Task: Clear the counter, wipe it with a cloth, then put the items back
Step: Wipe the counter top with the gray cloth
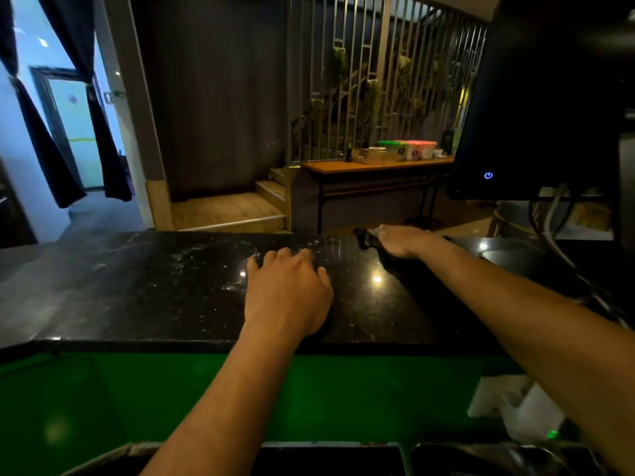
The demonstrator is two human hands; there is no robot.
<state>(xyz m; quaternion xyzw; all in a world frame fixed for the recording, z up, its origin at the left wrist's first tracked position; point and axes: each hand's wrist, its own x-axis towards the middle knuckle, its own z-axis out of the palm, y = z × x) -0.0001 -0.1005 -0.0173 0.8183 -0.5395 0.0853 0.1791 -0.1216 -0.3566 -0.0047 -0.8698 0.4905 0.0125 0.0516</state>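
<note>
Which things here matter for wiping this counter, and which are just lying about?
Job:
black counter
dark cloth under the right hand
left hand, resting on the counter

Lying about:
monitor at right
tubs on the far wooden table
white device below the counter

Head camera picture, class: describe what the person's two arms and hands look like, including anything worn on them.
Both forearms are bare to the bottom edge of the picture, so no sleeves show. The left hand wears no glove, ring or watch that can be seen. The right hand is also ungloved; a thin dark band sits at its wrist. Lighting is dim, so finer marks cannot be told.
</note>
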